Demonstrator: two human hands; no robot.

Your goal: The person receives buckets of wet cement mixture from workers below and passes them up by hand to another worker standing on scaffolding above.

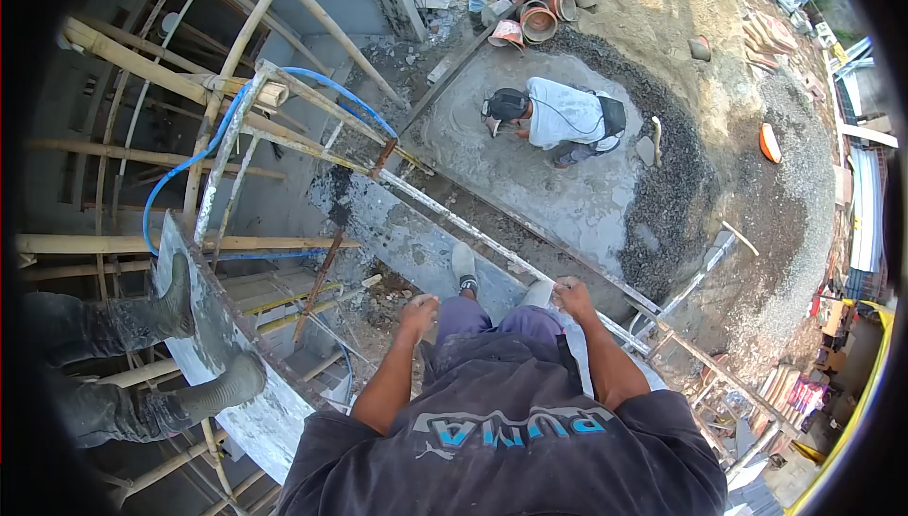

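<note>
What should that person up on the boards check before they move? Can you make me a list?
1. Left shoe on the grey board: ok.
2. Right hand firmly on the white rail: cannot tell. It is right by the rail, but the grip isn't clear.
3. Left hand not carrying a tool: looks ok. The fingers are curled and no tool shows.
4. Nobody on the ground below: not ok. Someone in a light shirt is bent over on the cement patch.
5. Other board free: not ok. Someone else's boots are on it.
</note>
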